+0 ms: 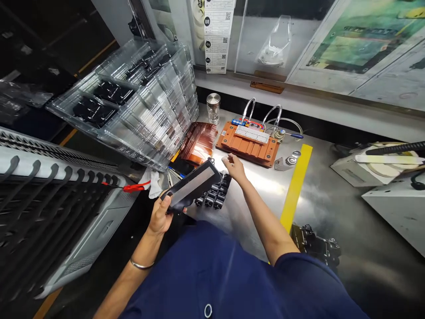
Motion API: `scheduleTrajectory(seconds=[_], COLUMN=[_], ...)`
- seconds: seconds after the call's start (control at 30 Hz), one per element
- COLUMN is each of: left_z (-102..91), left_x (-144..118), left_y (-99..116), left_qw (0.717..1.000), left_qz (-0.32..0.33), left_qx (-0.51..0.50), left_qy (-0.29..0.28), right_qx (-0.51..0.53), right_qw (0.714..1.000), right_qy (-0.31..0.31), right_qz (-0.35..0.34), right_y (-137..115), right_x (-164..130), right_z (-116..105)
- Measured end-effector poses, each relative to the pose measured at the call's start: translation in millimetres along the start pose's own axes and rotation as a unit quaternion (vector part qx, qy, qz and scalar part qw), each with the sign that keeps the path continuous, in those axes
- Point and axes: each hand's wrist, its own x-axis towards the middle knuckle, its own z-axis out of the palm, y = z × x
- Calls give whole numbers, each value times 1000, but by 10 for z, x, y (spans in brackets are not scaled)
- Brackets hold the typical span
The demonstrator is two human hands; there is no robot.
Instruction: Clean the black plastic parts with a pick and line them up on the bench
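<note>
My left hand (161, 215) grips the near end of a black plastic housing (199, 191), long and flat with a pale grey strip along its upper face. The housing is tilted, its far end pointing up and right. Just right of that end is my right hand (234, 168), fingers bent and thumb drawn close to the forefinger; anything between them is too small to make out. Under and beside the housing lie several small black parts (218, 195) in rows on the metal bench (255, 212).
Stacked clear trays (149, 115) holding black parts stand at the left. Behind are a lidded glass jar (213, 108), a copper-coloured sheet (200, 142) and an orange fixture (249, 144) with hoses. Yellow tape (295, 188) crosses the bench; black parts (315, 243) lie right of it.
</note>
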Motion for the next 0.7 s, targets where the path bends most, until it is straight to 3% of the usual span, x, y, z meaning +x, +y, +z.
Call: scheduleTrajectory(seconds=[0.13,0.2,0.3,0.43,0.7], left_z=[-101,-94,6,142,102], left_x=[78,160,278,359,374], left_y=[96,162,284,455,666], left_qw=[999,999,999,994,983], left_qz=[-6,-4,-6,-22,-32], left_qx=[24,29,27,16,1], left_qy=[-29,-26,-35,-104,-182], right_qx=[92,152,159,170,136], right_qw=[990,969,973,970,960], right_qy=[-77,-101,-1,106,204], right_qz=[-76,-165,-165,-134,-136], right_y=[-334,-536,-820,-1050,-1233], right_x=[-607,-951,-1350,-1607,-1819], right_z=[-201,-311,-389,-372,-267])
